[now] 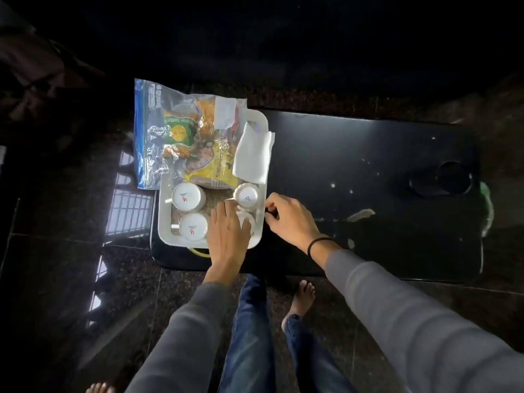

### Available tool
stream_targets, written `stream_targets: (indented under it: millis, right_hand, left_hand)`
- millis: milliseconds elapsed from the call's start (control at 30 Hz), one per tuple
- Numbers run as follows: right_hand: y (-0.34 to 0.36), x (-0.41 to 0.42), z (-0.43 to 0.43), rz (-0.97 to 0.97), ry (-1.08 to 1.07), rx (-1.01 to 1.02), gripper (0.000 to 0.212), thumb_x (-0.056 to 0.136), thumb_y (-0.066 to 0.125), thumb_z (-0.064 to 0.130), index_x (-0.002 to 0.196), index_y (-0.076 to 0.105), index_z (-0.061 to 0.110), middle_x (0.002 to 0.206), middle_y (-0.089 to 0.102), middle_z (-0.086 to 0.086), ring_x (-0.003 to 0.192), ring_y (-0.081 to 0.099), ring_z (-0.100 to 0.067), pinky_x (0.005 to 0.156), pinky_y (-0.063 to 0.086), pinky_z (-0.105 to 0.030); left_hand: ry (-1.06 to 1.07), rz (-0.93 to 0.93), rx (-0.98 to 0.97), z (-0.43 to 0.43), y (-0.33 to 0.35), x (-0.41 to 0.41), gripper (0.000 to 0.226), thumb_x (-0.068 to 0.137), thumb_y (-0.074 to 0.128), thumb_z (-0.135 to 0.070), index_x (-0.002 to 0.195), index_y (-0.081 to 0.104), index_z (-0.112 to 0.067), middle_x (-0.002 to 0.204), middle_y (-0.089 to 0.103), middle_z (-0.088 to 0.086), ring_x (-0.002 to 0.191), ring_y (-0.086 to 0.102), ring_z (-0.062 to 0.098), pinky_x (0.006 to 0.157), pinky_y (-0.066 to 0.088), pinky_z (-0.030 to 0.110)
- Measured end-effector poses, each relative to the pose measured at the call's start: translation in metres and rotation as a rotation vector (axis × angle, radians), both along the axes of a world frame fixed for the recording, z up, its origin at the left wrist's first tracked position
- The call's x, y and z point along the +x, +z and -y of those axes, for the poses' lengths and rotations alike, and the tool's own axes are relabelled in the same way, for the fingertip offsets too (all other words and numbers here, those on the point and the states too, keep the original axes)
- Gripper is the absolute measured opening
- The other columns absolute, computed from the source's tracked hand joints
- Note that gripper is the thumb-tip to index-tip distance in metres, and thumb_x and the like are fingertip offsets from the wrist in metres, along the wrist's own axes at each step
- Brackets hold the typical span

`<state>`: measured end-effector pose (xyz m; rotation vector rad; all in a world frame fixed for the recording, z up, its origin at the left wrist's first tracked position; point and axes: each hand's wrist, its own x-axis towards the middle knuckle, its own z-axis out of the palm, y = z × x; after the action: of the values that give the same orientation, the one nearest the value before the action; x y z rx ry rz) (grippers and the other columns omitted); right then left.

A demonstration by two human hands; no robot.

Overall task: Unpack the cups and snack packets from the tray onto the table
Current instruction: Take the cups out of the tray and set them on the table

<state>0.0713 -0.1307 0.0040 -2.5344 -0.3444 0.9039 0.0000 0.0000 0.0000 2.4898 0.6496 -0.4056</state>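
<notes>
Dark, glossy table (354,165) is bearing a white rounded-rectangle tray (166,222) at its left end, above speckled stone flooring. Three white cups are sitting upside down in the tray: two wide ones (188,196) (194,226) on the left, a ribbed one (247,195) on the right. Crinkled snack packets (198,143) and a folded napkin (251,154) are lying beyond them. Left hand (228,231) is resting flat, fingers together, over another cup. Right hand (289,217) is pinching the tray's right rim.
</notes>
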Motion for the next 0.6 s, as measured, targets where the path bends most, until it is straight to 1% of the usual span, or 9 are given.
stream_targets:
  millis: [67, 100, 200, 300, 367, 433, 533, 600]
  right_hand:
    - [-0.009, 0.007, -0.009, -0.013, -0.041, 0.011, 0.027, 0.095, 0.061, 0.020, 0.121, 0.058, 0.019, 0.123, 0.067, 0.002, 0.100, 0.068, -0.025, 0.078, 0.058, -0.042]
    - [-0.013, 0.008, -0.012, -0.028, -0.059, 0.024, 0.033, 0.094, 0.061, 0.017, 0.126, 0.056, 0.020, 0.126, 0.066, 0.001, 0.102, 0.068, -0.025, 0.079, 0.058, -0.041]
    - [-0.023, 0.014, -0.020, -0.092, -0.132, 0.048, 0.041, 0.092, 0.061, 0.011, 0.131, 0.054, 0.023, 0.125, 0.068, 0.001, 0.104, 0.068, -0.025, 0.078, 0.055, -0.037]
    - [-0.032, 0.015, -0.020, -0.116, -0.201, 0.085, 0.042, 0.093, 0.060, 0.013, 0.132, 0.055, 0.029, 0.122, 0.070, 0.003, 0.102, 0.069, -0.023, 0.080, 0.059, -0.040]
    - [-0.036, 0.016, -0.017, -0.144, -0.242, 0.118, 0.041, 0.095, 0.060, 0.014, 0.131, 0.056, 0.032, 0.121, 0.070, 0.006, 0.100, 0.069, -0.022, 0.083, 0.060, -0.044]
    - [-0.039, 0.018, -0.016, -0.171, -0.280, 0.161, 0.039, 0.096, 0.060, 0.015, 0.131, 0.058, 0.033, 0.121, 0.071, 0.006, 0.100, 0.069, -0.021, 0.087, 0.061, -0.045]
    - [-0.039, 0.020, -0.011, -0.206, -0.338, 0.214, 0.037, 0.097, 0.061, 0.014, 0.130, 0.062, 0.029, 0.120, 0.072, 0.005, 0.102, 0.069, -0.020, 0.090, 0.060, -0.043]
    - [-0.035, 0.021, -0.008, -0.221, -0.357, 0.258, 0.036, 0.096, 0.061, 0.012, 0.128, 0.064, 0.029, 0.119, 0.072, 0.008, 0.101, 0.070, -0.016, 0.090, 0.060, -0.039]
  left_hand:
    - [-0.004, 0.012, -0.041, -0.008, -0.009, 0.010, 0.050, 0.090, 0.071, -0.016, 0.134, 0.052, -0.001, 0.131, 0.057, 0.016, 0.124, 0.052, 0.034, 0.104, 0.043, 0.041]
    - [-0.019, 0.013, -0.056, -0.011, -0.013, 0.013, 0.057, 0.090, 0.073, -0.020, 0.138, 0.049, -0.002, 0.135, 0.056, 0.016, 0.127, 0.051, 0.033, 0.106, 0.042, 0.041]
    - [-0.103, 0.002, -0.073, -0.015, -0.026, 0.029, 0.068, 0.091, 0.075, -0.028, 0.146, 0.044, -0.005, 0.141, 0.053, 0.014, 0.131, 0.049, 0.031, 0.108, 0.039, 0.038]
    - [-0.194, -0.023, -0.015, -0.015, -0.038, 0.038, 0.073, 0.091, 0.073, -0.033, 0.151, 0.039, -0.008, 0.146, 0.050, 0.010, 0.133, 0.048, 0.029, 0.108, 0.039, 0.037]
    - [-0.222, -0.023, 0.023, -0.014, -0.044, 0.043, 0.073, 0.090, 0.074, -0.036, 0.150, 0.041, -0.009, 0.144, 0.051, 0.010, 0.132, 0.048, 0.029, 0.107, 0.041, 0.038]
    - [-0.226, 0.003, 0.045, -0.015, -0.046, 0.045, 0.070, 0.088, 0.077, -0.034, 0.145, 0.047, -0.008, 0.139, 0.056, 0.012, 0.128, 0.052, 0.031, 0.104, 0.044, 0.038]
    - [-0.245, 0.058, 0.059, -0.012, -0.044, 0.046, 0.066, 0.081, 0.084, -0.026, 0.137, 0.058, -0.003, 0.131, 0.064, 0.016, 0.119, 0.059, 0.037, 0.095, 0.049, 0.042]
    - [-0.262, 0.097, 0.087, -0.010, -0.040, 0.044, 0.067, 0.074, 0.088, -0.019, 0.132, 0.062, 0.001, 0.125, 0.067, 0.020, 0.111, 0.062, 0.041, 0.088, 0.053, 0.045]
